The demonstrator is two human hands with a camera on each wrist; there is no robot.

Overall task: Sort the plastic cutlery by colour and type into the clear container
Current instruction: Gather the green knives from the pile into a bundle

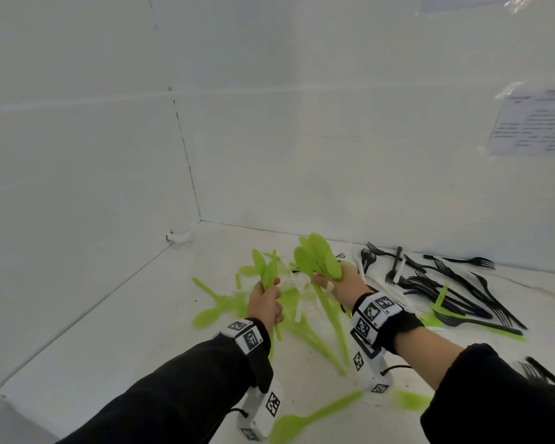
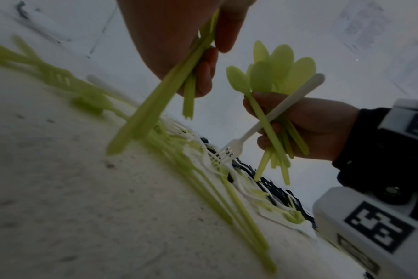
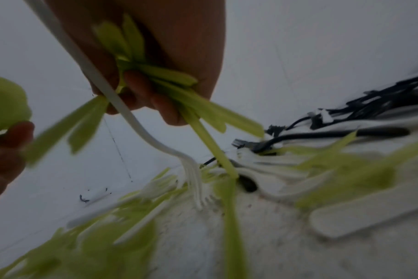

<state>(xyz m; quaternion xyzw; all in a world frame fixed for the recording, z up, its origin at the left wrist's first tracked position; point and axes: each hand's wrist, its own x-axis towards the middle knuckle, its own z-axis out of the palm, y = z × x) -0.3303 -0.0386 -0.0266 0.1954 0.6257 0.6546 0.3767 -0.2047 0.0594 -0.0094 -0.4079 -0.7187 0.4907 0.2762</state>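
Note:
My left hand (image 1: 265, 301) grips a small bunch of green cutlery (image 1: 266, 270) by the handles, bowls pointing up; those green handles (image 2: 155, 105) hang below its fingers (image 2: 204, 71). My right hand (image 1: 343, 283) holds a bigger bunch of green spoons (image 1: 318, 256) upright, the same green spoons (image 2: 274, 69) fanned out above its fist (image 2: 308, 124). A white fork (image 2: 263, 120) is caught in that fist too, tines down, seen again as the white fork (image 3: 122, 105) crossing the fingers (image 3: 141, 90). Both hands hover over the mixed pile (image 1: 302, 302). No clear container is in view.
Loose green cutlery (image 1: 212, 312) and white pieces (image 1: 297, 280) lie on the white table (image 1: 109, 341). A heap of black forks (image 1: 446, 283) spreads to the right. White walls (image 1: 77, 155) close the back and left. A green spoon (image 1: 308, 418) lies near the front.

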